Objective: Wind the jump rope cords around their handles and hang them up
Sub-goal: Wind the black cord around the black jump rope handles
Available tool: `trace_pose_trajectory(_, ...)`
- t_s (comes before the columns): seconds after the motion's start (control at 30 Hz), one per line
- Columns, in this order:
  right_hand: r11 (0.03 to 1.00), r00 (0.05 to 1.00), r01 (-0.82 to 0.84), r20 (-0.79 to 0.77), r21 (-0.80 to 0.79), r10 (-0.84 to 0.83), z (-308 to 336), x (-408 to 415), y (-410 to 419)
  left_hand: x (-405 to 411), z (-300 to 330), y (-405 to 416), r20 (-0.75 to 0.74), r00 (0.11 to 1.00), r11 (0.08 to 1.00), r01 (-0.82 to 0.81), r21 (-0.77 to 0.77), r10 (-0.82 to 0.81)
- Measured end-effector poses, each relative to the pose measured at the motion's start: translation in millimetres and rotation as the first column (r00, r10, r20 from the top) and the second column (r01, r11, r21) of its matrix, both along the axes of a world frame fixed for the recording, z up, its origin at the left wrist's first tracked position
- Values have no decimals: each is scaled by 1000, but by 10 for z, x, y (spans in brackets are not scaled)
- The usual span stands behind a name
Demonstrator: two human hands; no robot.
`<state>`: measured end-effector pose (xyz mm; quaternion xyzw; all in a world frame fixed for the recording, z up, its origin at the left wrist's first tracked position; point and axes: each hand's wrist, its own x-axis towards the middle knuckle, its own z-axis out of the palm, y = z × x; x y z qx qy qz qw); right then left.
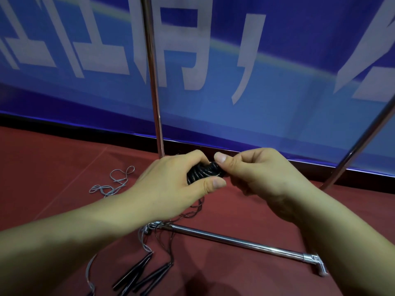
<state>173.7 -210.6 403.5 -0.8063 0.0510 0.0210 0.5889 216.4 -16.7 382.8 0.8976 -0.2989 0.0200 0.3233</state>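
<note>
- Centrally, both hands meet over a black bundle (204, 173) of wound cord, held in the air above the red floor (53, 167)
- Left hand (171, 189): its grip is closed round the bundle from the left, thumb laid along the near side, the other fingers curled over the far side
- Right hand (263, 178): its grip pinches the right end of the bundle, thumb on top, the fingers curled beneath; whether it holds cord alone or a handle end I cannot tell
- Handles inside the bundle are hidden by the cord and the fingers
- A thin dark cord (192, 212) trails down from under the left hand toward the rack's base bar (235, 240)
- On the floor near the bottom edge lie more black handles (145, 272), in two pairs, their cords running up to the bar's left end
- A grey cord (115, 182) lies in loose loops on the floor left of the hands, well apart from the bundle
- Chrome rack: an upright post (155, 92) stands just behind the hands, a second tilted tube (352, 159) at the right
- Behind it all hangs a blue banner (277, 103) with large white characters
</note>
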Motion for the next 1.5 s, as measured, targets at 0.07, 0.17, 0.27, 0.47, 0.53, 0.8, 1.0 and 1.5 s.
trace_pose_trajectory(0.07,999,999,-35,-40,23,36,-7,5,-30,-3,10,1,49,999,998,17,62,-20)
trace_pose_trajectory(0.17,998,1000,2,4,65,-2,-39,11,-37,-29,40,-31,43,999,990,20,136,-26)
trace_pose_trajectory(0.27,992,986,117,117,42,-121,-94,32,-60,-35,71,-78,-15,1000,980,18,196,-16)
trace_pose_trajectory(0.47,958,923,285,258,34,-284,-47,30,-183,51,72,-122,-98,995,996,-29,89,38)
trace_pose_trajectory(0.53,945,898,322,301,50,-322,-9,35,-225,71,83,-157,-109,994,999,-26,38,30)
trace_pose_trajectory(0.8,912,851,360,333,196,-407,-17,147,-350,91,28,-444,-140,989,990,-57,-126,39)
trace_pose_trajectory(1.0,830,876,284,221,481,-428,42,185,-427,164,175,-696,-272,962,921,-124,-370,20)
trace_pose_trajectory(1.5,924,873,140,396,356,-285,1227,49,-573,259,1781,-1402,-374,915,746,-142,-650,-151)
